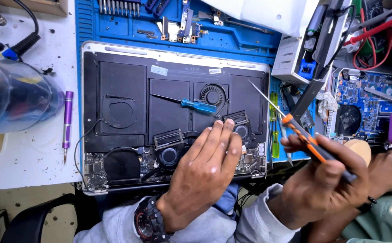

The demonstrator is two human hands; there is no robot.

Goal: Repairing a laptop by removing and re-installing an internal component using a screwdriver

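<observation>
An opened laptop (128,58) lies bottom-up on a blue work mat (88,22), its black battery cells, fan and circuit board exposed. My left hand (202,173) rests flat on the laptop's lower right part, fingers over the board near a small round speaker (169,156). My right hand (319,180) is to the right of the laptop and grips an orange-and-black screwdriver (310,146) whose thin shaft points up-left over the laptop's right edge. A small blue screwdriver (198,106) lies loose on the battery area beside the fan (212,96).
A purple pen-type driver (66,121) lies on the white table at left, beside a clear plastic container (11,96). Screws and small parts sit on the mat at top. At right are another circuit board (367,96), red leads, and another person's arm (387,211).
</observation>
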